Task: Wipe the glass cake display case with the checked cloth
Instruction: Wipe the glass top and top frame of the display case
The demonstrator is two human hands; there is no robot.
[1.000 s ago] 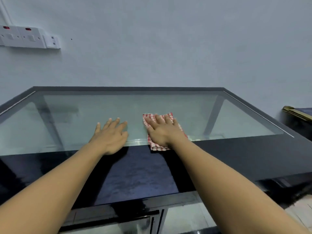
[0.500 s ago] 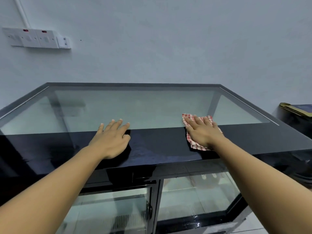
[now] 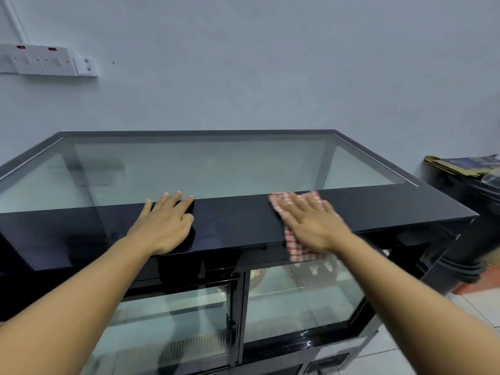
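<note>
The glass cake display case (image 3: pixel 216 169) has a black frame, a glass top and glass sliding doors on the near side. My right hand (image 3: pixel 311 226) lies flat on the red-and-white checked cloth (image 3: pixel 293 246), pressing it on the black front band of the top. The cloth's lower end hangs over the near edge. My left hand (image 3: pixel 165 226) rests flat on the same black band, to the left, fingers together, holding nothing.
A grey wall with white sockets (image 3: pixel 46 60) stands behind the case. To the right sits a dark bin with flattened cardboard (image 3: pixel 460 166) on it. Tiled floor (image 3: pixel 476 307) shows at the lower right.
My right hand has slid the cloth rightward, then back toward the near edge, off the glass onto the black band. My left hand stays put. The view has tilted down to show the front doors.
</note>
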